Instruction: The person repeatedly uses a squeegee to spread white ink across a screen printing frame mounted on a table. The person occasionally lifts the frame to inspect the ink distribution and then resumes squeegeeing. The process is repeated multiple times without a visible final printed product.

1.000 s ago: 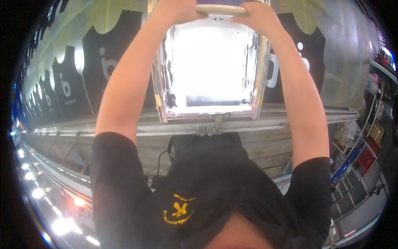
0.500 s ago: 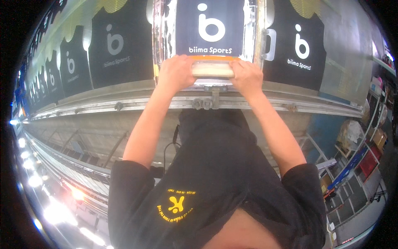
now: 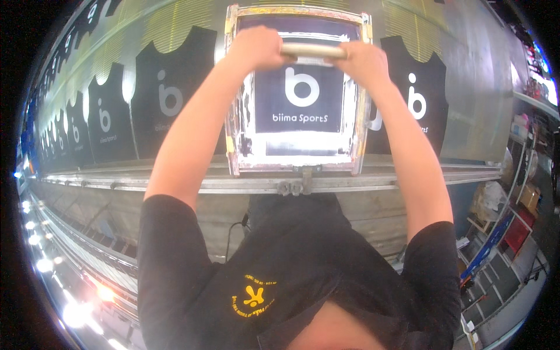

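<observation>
Lights point(image 3: 74, 315) shine between seven and eight o'clock, if the frame is the middle of the clock. At nine o'clock a row of dark cloth pieces point(image 3: 160, 70), cut like vests, goes off along the desk point(image 3: 478, 116). Each one near enough to see well has a pale round mark with a dot on top.

Next comes the left hand point(image 3: 256, 48), at about half past ten. Its fingers are curled closed around the left end of a pale, thick bar point(image 3: 312, 51). The bar goes straight across from hand to hand, at twelve o'clock, near the top of the frame point(image 3: 303, 10). I can't tell if the bar's low edge touches the sheet in the frame. Below the bar, a big white ring point(image 3: 302, 86) shows on dark blue, and under that is a bright white patch point(image 3: 291, 144).

A metal rail point(image 3: 233, 184) runs along six o'clock, and the person's black shirt point(image 3: 303, 251) is below it.

The right hand point(image 3: 364, 61), near two o'clock, is curled closed around the bar's right end. At three o'clock is another dark vest piece point(image 3: 429, 111), partly behind the right arm. At four o'clock are a see-through bag point(image 3: 491, 198), a red thing point(image 3: 518, 230) and a brown box point(image 3: 529, 197).
</observation>
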Motion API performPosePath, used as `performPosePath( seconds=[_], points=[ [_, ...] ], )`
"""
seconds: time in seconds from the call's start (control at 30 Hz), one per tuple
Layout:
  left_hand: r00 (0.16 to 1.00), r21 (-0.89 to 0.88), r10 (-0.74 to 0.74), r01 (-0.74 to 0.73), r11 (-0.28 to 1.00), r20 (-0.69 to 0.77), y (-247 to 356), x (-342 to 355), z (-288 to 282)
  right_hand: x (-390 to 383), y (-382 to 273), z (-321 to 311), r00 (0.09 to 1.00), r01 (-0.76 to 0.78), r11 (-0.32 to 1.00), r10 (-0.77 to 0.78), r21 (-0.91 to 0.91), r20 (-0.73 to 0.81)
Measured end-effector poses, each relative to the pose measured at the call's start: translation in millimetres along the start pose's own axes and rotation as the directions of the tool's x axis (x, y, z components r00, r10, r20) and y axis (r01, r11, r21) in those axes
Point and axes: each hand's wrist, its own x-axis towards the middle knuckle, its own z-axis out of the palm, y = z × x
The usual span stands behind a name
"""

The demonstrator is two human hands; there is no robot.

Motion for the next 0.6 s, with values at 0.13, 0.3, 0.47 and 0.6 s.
performPosePath(
  seconds=[0.13,0.3,0.47,0.6],
  points=[
    [0.999,0.015,-0.032,0.033,0.999,-0.021,-43,83,22,93,15,37,0.998,-0.052,0.997,0.054,-0.059,0.032],
    [0.997,0.056,-0.027,0.032,0.998,-0.078,-79,147,57,145,34,93,0.979,-0.175,0.984,0.178,-0.034,0.101],
    [1.0,-0.027,-0.008,0.008,1.0,0.001,-86,124,104,120,25,152,0.994,-0.098,0.994,0.101,-0.055,0.048],
    [0.991,-0.05,-0.069,0.075,0.996,0.114,-50,28,170,9,4,199,0.986,0.089,0.996,-0.091,-0.023,-0.14]
  ],
)
